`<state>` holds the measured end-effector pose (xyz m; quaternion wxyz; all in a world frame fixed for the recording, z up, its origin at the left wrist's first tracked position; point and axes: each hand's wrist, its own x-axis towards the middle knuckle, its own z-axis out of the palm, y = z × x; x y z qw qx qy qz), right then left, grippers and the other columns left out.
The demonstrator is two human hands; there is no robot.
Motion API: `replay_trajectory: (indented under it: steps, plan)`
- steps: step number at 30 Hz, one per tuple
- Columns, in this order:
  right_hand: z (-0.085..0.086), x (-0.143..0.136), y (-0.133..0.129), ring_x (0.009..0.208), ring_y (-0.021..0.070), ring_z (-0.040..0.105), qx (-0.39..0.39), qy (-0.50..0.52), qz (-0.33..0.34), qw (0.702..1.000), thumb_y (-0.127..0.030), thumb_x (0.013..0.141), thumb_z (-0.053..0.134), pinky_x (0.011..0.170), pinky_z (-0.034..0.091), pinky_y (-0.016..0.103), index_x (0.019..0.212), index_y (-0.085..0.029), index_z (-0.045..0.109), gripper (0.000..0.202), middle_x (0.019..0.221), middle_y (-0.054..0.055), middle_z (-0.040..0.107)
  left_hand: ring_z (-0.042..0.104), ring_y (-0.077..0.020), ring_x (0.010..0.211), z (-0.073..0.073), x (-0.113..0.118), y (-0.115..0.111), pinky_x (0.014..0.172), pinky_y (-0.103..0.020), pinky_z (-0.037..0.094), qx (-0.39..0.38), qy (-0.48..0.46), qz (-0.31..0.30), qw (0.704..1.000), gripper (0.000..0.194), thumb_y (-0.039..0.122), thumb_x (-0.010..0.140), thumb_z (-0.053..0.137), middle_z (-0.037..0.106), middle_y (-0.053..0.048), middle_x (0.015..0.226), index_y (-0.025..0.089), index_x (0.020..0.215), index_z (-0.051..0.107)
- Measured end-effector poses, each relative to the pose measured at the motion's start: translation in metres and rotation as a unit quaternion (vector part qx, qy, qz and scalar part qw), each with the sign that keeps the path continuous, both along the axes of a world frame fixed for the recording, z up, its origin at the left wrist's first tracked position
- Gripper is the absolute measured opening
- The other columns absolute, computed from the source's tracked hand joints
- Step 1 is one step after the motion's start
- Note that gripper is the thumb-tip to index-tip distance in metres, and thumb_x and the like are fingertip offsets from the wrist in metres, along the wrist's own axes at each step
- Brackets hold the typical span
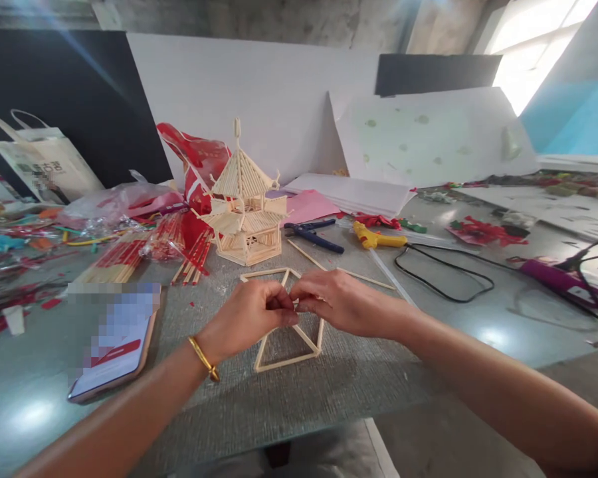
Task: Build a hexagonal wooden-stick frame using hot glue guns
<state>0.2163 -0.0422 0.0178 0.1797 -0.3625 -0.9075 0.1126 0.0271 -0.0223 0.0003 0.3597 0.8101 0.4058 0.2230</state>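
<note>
A flat frame of pale wooden sticks lies on the grey table, with sticks crossing inside it. Over its middle, my left hand, with a gold bracelet at the wrist, has thumb and fingers pinched together. My right hand meets it from the right, also pinched, fingertips almost touching the left ones. Whatever is between the fingertips is too small and hidden to name. Behind the hands stands a small stick pagoda. Two loose sticks lie beyond my right hand.
A phone lies left of the frame. Blue pliers and a yellow glue gun with a black cable sit behind the right hand. Bundled sticks and plastic wrapping are at the left, a purple tool at the far right.
</note>
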Motion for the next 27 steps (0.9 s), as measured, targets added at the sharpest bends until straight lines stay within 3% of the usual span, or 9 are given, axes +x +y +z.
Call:
replay_trajectory:
  steps: [4, 8, 14, 18, 27]
  plan:
    - [-0.014, -0.001, 0.005, 0.069, 0.0094, 0.052, 0.032, 0.087, 0.026, 0.995, -0.011, 0.087, 0.051, 0.065, 0.039, 0.021, 0.081, -0.016, 0.058, 0.01, 0.075, -0.001, 0.059, 0.057, -0.0118, 0.06, 0.003, -0.006, -0.007, 0.057, -0.023, 0.039, 0.04, 0.043, -0.021, 0.998, 0.011, 0.028, 0.076, 0.064, 0.066, 0.003, 0.065, 0.018, 0.078, 0.068]
    - [-0.022, 0.002, 0.003, 0.071, 0.0111, 0.051, 0.095, 0.096, 0.04, 0.99, -0.017, 0.091, 0.047, 0.066, 0.04, 0.023, 0.084, -0.015, 0.057, 0.012, 0.076, 0.001, 0.058, 0.058, -0.0126, 0.06, 0.007, -0.009, -0.012, 0.057, -0.024, 0.036, 0.12, 0.099, -0.016, 0.988, 0.012, 0.024, 0.078, 0.059, 0.067, 0.001, 0.066, 0.018, 0.077, 0.07]
    - [-0.019, 0.022, 0.015, 0.073, 0.0132, 0.052, 0.234, 0.106, -0.072, 0.964, -0.02, 0.091, 0.046, 0.068, 0.04, 0.026, 0.085, -0.014, 0.055, 0.013, 0.077, 0.004, 0.058, 0.054, -0.0105, 0.056, 0.007, -0.014, -0.011, 0.056, -0.023, 0.035, 0.16, 0.078, 0.025, 0.984, 0.016, 0.027, 0.082, 0.054, 0.065, 0.002, 0.065, 0.019, 0.078, 0.068]
    - [-0.021, 0.031, 0.027, 0.07, 0.0129, 0.052, 0.248, 0.09, -0.141, 0.954, -0.016, 0.087, 0.047, 0.067, 0.039, 0.025, 0.084, -0.014, 0.057, 0.01, 0.074, 0.003, 0.058, 0.05, -0.01, 0.053, 0.008, -0.016, -0.011, 0.053, -0.022, 0.034, 0.13, 0.066, 0.042, 0.988, 0.018, 0.031, 0.081, 0.056, 0.061, 0.002, 0.06, 0.018, 0.075, 0.067]
    - [-0.034, 0.038, 0.042, 0.07, 0.0131, 0.051, 0.192, 0.052, -0.184, 0.963, -0.017, 0.084, 0.047, 0.066, 0.038, 0.025, 0.081, -0.015, 0.057, 0.01, 0.075, 0.003, 0.059, 0.046, -0.0092, 0.052, 0.009, -0.018, -0.006, 0.05, -0.022, 0.033, -0.007, 0.044, 0.001, 0.999, 0.022, 0.037, 0.08, 0.058, 0.057, 0.004, 0.057, 0.017, 0.074, 0.065]
